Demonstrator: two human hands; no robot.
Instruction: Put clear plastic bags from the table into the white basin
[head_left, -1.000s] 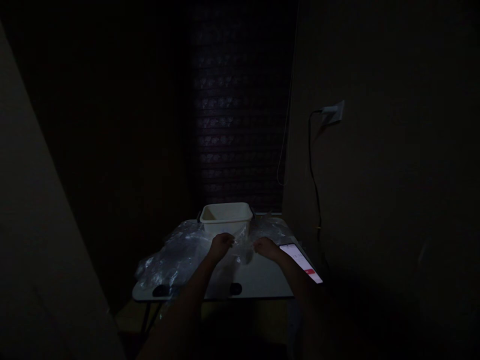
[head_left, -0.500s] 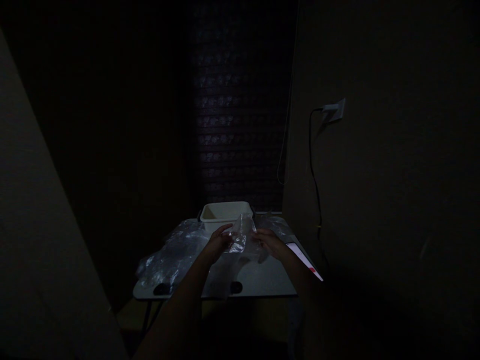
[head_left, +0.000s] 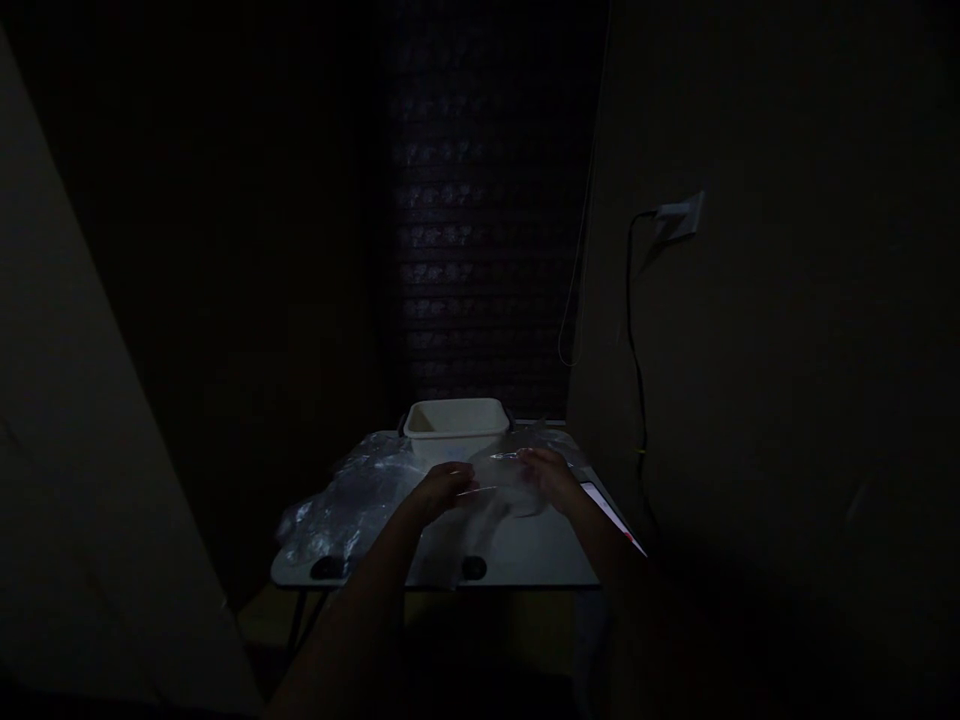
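A clear plastic bag is stretched between my two hands above the table. My left hand is closed on its left side, and my right hand pinches its right side. Just beyond my hands stands a white rectangular tub with dark handles. On the left of the table lies a pile of clear plastic bags. The dim light hides the exact shape of the held bag and most of my fingertips.
The small white folding table has dark cut-outs along its front edge. A lit screen lies at its right edge, partly behind my right forearm. A black cord hangs from a wall outlet; a dark blind covers the back.
My hands have moved slightly apart, the right one to the right. The bag, bunched up and raised before, is now pulled flatter between them. The view has shifted a little.
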